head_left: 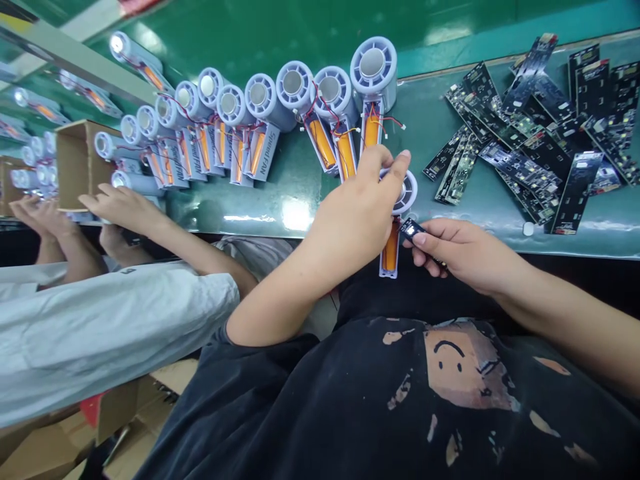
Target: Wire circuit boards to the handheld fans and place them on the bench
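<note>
My left hand (pixel 353 207) is closed around the round head of a pale lilac handheld fan (pixel 407 192) at the table's near edge. The palm and fingers cover part of that head. Below it, the fan's open handle shows an orange battery (pixel 391 250) and points toward my body. In my right hand (pixel 457 253), thumb and fingers pinch a small black circuit board (pixel 411 229), its end close beside the top of the handle. Most of the board is hidden by the fingers. Just beyond my left hand stands another fan (pixel 374 67) with thin red wires.
A loose pile of black circuit boards (pixel 540 147) covers the right of the green table (pixel 240 212). Several fans (pixel 260 100) stand in a row leftward. At left, a co-worker's hand (pixel 123 207) is near a cardboard box (pixel 85 160); a small white disc (pixel 529 229) lies near the edge.
</note>
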Demonstrator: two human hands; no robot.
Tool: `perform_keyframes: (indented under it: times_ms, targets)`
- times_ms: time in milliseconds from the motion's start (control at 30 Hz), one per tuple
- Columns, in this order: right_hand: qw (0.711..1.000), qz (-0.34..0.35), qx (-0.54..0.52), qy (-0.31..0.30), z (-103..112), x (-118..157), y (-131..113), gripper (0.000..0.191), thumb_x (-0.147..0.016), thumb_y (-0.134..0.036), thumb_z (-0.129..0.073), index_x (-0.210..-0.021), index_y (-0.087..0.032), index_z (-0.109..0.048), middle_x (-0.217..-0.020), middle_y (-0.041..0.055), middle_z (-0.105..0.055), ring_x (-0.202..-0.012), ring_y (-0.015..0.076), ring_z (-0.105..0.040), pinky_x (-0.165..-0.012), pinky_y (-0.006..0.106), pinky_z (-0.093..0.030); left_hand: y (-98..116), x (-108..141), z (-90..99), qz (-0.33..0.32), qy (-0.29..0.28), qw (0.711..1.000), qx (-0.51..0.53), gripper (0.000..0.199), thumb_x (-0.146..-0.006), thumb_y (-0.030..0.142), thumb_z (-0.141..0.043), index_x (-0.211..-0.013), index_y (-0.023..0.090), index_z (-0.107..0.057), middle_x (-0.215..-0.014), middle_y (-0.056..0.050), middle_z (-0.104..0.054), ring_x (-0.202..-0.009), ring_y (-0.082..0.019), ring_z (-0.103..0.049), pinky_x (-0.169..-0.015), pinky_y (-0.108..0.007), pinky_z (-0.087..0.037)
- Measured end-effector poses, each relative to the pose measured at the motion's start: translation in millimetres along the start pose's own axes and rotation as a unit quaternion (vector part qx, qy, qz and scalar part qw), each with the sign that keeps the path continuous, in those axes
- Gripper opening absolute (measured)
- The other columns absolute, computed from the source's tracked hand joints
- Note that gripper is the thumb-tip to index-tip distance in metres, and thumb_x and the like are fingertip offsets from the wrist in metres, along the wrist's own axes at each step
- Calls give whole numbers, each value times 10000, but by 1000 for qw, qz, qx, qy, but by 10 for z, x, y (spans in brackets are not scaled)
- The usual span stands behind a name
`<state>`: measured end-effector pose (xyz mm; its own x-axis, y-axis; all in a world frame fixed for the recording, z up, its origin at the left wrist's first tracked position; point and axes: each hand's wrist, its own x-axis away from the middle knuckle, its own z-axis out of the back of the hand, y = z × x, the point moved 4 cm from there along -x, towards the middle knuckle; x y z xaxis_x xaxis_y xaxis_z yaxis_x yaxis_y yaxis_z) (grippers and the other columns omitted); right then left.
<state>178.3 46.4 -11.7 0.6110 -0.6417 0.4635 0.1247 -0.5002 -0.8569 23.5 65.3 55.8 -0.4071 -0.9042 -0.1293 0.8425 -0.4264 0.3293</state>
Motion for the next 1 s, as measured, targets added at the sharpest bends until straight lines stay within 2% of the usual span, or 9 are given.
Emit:
perform_keyframes:
  times_ms: [133,200,300,400,500,600,700,833,1000]
  targets:
    - [974,80,205,56,115,1,-168,285,-938,-409,-586,-764,-188,-636,-662,-9,-529,-544,100,-476,-523,252,-364,20,46,-64,35,54,998,11,520,-876,159,-592,-1380,239,-497,-1328,-136,-500,-1007,-277,-665,-755,-337,-560]
    - [946,117,282,112,156,34,-248,156,-919,-336,-595,-929,-200,-673,-711,-10,-554,-563,111,-482,-553,264,-374,-2,62,-78,48,68,996,14,533,-866,177,-618,-1379,262,-502,-1334,-131,-494,-1010,-278,-658,-773,-344,-554]
    - [877,197,401,178,148,122,-354,275,-886,-265,-617,-1158,-234,-654,-872,18,-625,-683,150,-552,-616,285,-401,-66,80,-38,53,61,997,-5,607,-830,213,-686,-1404,272,-498,-1336,-142,-502,-1131,-332,-609,-889,-409,-538]
    - [798,249,509,207,99,210,-397,226,-941,-292,-559,-1100,-237,-710,-973,60,-635,-788,183,-576,-630,296,-391,-108,80,20,-17,8,1000,-18,657,-801,250,-732,-1412,300,-497,-1408,-135,-486,-1314,-389,-484,-1026,-515,-475]
    - [750,253,568,225,81,276,-401,289,-973,-379,-529,-1115,-230,-731,-976,75,-614,-728,168,-543,-562,290,-329,-116,75,21,-100,-58,993,-21,620,-834,202,-683,-1408,332,-490,-1474,-101,-464,-1362,-344,-452,-1076,-519,-440]
    - [723,250,606,218,49,329,-399,328,-970,-429,-538,-1119,-212,-734,-967,79,-603,-697,158,-522,-535,291,-290,-113,67,-3,-95,-47,993,-53,513,-875,181,-642,-1361,297,-526,-1385,-101,-547,-1251,-300,-529,-1035,-477,-452]
    - [704,257,626,215,4,364,-399,333,-990,-406,-506,-1131,-217,-741,-930,75,-604,-705,158,-533,-531,290,-283,-73,87,-52,-69,-25,994,-80,397,-882,240,-667,-1270,270,-590,-1277,-101,-602,-1125,-286,-562,-961,-439,-463]
    - [685,265,637,235,-16,354,-398,330,-999,-396,-506,-1126,-219,-755,-903,72,-611,-709,161,-521,-567,290,-314,-45,130,-116,-50,9,997,-56,336,-877,307,-687,-1202,252,-620,-1188,-94,-611,-1046,-270,-555,-926,-419,-458]
    - [664,292,641,251,17,303,-417,294,-998,-362,-537,-1115,-213,-762,-856,79,-590,-795,224,-500,-679,349,-324,-71,149,-164,-24,46,998,-22,296,-871,342,-697,-1148,260,-635,-1112,-76,-599,-1027,-259,-539,-943,-423,-445]
